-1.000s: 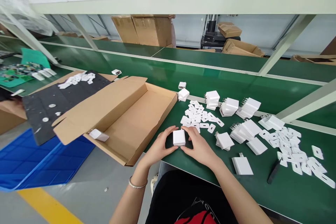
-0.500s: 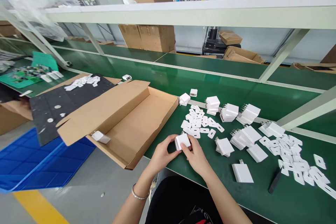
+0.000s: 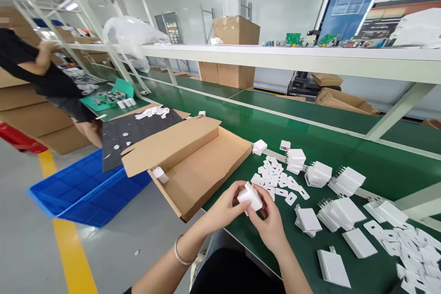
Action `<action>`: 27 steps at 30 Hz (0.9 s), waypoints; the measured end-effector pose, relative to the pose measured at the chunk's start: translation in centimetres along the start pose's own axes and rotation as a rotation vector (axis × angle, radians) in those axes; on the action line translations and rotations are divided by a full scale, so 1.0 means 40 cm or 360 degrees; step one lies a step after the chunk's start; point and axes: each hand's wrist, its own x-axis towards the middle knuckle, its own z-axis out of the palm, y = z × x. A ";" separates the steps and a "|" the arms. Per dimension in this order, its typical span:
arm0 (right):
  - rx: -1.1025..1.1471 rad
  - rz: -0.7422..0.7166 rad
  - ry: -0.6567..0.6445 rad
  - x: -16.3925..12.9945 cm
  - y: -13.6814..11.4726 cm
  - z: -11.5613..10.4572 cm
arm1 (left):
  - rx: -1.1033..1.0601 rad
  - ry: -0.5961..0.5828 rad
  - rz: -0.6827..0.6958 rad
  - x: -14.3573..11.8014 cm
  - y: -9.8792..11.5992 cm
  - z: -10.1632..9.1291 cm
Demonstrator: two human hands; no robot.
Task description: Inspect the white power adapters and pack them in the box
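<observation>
Fingers of left hand (image 3: 225, 209) and right hand (image 3: 272, 225) pinch white charger (image 3: 250, 197) between them, held tilted above green table (image 3: 347, 147) edge. Loose white plates (image 3: 275, 179) just beyond. Open carton (image 3: 200, 165) to left, one charger inside. Stacked chargers (image 3: 320, 173) to right. Blue bin (image 3: 86, 188) on floor.

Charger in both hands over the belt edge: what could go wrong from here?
1. The white charger is pinched by left hand and right hand near the green table edge; a slip could drop it to the floor.
2. The open cardboard box overhangs the edge and might tip.
</observation>
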 end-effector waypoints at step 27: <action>-0.0634 -0.0341 0.0065 -0.082 0.126 0.046 | 0.2307 0.0024 -0.0689 0.077 -0.034 -0.489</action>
